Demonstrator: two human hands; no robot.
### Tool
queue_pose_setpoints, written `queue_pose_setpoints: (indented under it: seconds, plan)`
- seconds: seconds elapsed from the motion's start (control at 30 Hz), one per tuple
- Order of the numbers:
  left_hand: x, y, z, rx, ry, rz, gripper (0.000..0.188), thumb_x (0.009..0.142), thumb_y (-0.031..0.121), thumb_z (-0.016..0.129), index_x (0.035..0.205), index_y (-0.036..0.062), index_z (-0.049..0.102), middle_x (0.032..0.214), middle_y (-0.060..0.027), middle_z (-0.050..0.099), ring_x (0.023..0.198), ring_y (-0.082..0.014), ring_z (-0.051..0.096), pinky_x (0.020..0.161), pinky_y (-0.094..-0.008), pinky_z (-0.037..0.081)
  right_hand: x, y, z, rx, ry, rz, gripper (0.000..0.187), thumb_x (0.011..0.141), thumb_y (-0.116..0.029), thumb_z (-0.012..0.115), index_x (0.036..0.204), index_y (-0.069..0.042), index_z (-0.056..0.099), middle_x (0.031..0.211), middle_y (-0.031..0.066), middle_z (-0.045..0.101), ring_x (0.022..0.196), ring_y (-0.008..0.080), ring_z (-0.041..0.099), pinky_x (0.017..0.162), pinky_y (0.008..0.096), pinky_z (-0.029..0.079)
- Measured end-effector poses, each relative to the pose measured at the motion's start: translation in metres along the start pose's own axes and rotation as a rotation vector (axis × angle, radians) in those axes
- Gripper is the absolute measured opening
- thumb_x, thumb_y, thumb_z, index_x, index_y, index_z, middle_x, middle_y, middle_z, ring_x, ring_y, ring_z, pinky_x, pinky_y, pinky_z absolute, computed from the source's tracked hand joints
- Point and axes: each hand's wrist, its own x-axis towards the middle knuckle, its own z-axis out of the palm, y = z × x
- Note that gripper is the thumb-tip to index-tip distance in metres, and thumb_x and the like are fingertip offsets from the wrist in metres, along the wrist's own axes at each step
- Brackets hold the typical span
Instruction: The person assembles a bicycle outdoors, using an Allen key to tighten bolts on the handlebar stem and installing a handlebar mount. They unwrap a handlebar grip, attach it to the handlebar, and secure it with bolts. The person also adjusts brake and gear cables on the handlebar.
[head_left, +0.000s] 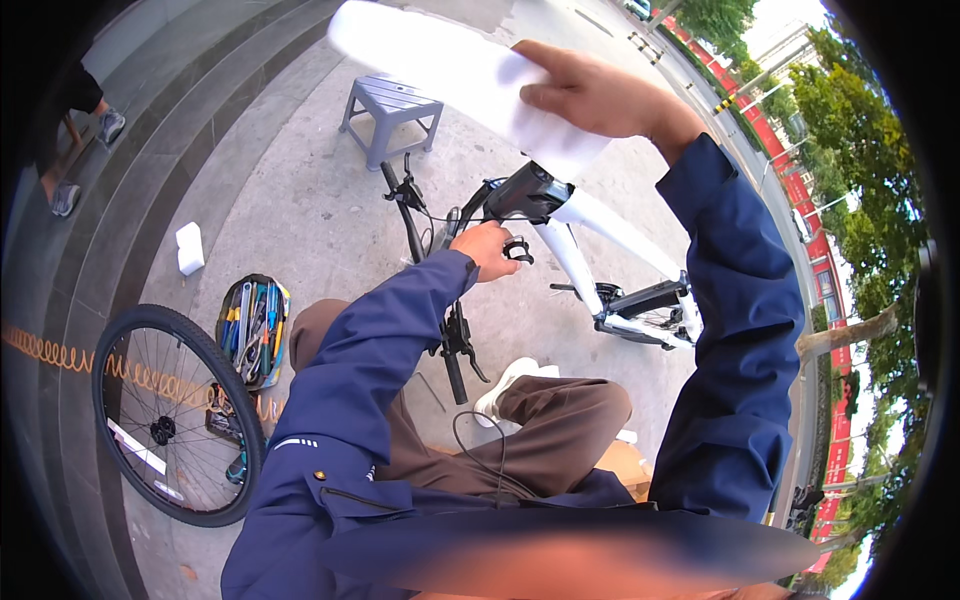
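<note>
My right hand is raised at the top, its thumb and fingers closed on a long white foam-like wrap, which is blurred and overexposed. Below it is a bicycle frame with white tubes and a thick black front section. My left hand is curled beside that black section, fingertips against a small black and silver ring-shaped part; its far fingers are partly hidden. The black handlebar with brake levers passes behind my left hand and forearm.
A detached bicycle wheel stands at the left beside an open tool bag. A grey stool is beyond the handlebar. An orange coiled hose runs past the wheel. White foam lies near stone steps, where another person's feet show.
</note>
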Motion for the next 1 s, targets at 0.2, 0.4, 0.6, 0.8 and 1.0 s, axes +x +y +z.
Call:
queue_pose_setpoints:
  seconds: [0.2, 0.4, 0.6, 0.8, 1.0]
  plan:
    - [0.0, 0.003, -0.003, 0.009, -0.064, -0.043, 0.062, 0.088, 0.047, 0.082, 0.128, -0.0001, 0.076, 0.127, -0.0225, 0.069, 0.121, -0.0412, 0.069, 0.105, -0.0493, 0.056, 0.016, 0.005, 0.003, -0.024, 0.385, 0.107, 0.064, 0.107, -0.043, 0.072, 0.156, -0.006, 0.052, 0.114, 0.0235, 0.078, 0.096, 0.0329, 0.08, 0.086, 0.0461, 0.062]
    - [-0.001, 0.005, -0.004, 0.011, -0.049, -0.045, 0.06, 0.088, 0.045, 0.081, 0.126, -0.0014, 0.075, 0.123, -0.0215, 0.069, 0.117, -0.0397, 0.069, 0.103, -0.047, 0.056, 0.033, -0.018, 0.017, -0.047, 0.594, -0.07, 0.072, 0.095, -0.041, 0.085, 0.149, -0.004, 0.054, 0.108, 0.0279, 0.077, 0.098, 0.0422, 0.077, 0.087, 0.0496, 0.06]
    - [-0.004, 0.007, -0.006, -0.002, -0.04, -0.043, 0.059, 0.088, 0.045, 0.081, 0.124, -0.0021, 0.075, 0.121, -0.0213, 0.07, 0.116, -0.0395, 0.069, 0.102, -0.0469, 0.056, 0.046, -0.005, 0.048, -0.218, 0.336, -0.223, 0.032, 0.099, -0.026, 0.081, 0.117, -0.005, 0.065, 0.091, 0.0234, 0.076, 0.087, 0.0431, 0.076, 0.079, 0.0505, 0.059]
    - [-0.003, 0.007, -0.005, 0.007, -0.027, -0.039, 0.058, 0.088, 0.045, 0.08, 0.122, -0.002, 0.076, 0.12, -0.0219, 0.07, 0.114, -0.0399, 0.07, 0.101, -0.0474, 0.056, 0.045, 0.016, 0.071, -0.2, 0.112, -0.208, 0.027, 0.105, -0.018, 0.073, 0.117, -0.007, 0.051, 0.08, 0.0227, 0.071, 0.079, 0.0458, 0.072, 0.068, 0.0541, 0.053]
    - [-0.004, 0.006, -0.002, -0.007, 0.003, -0.043, 0.058, 0.088, 0.044, 0.08, 0.122, -0.0027, 0.076, 0.116, -0.0209, 0.071, 0.112, -0.04, 0.07, 0.098, -0.0476, 0.057, 0.032, 0.016, 0.085, -0.398, -0.046, -0.218, 0.011, 0.098, -0.007, 0.07, 0.109, -0.005, 0.07, 0.084, 0.0203, 0.075, 0.082, 0.0404, 0.077, 0.071, 0.0496, 0.058]
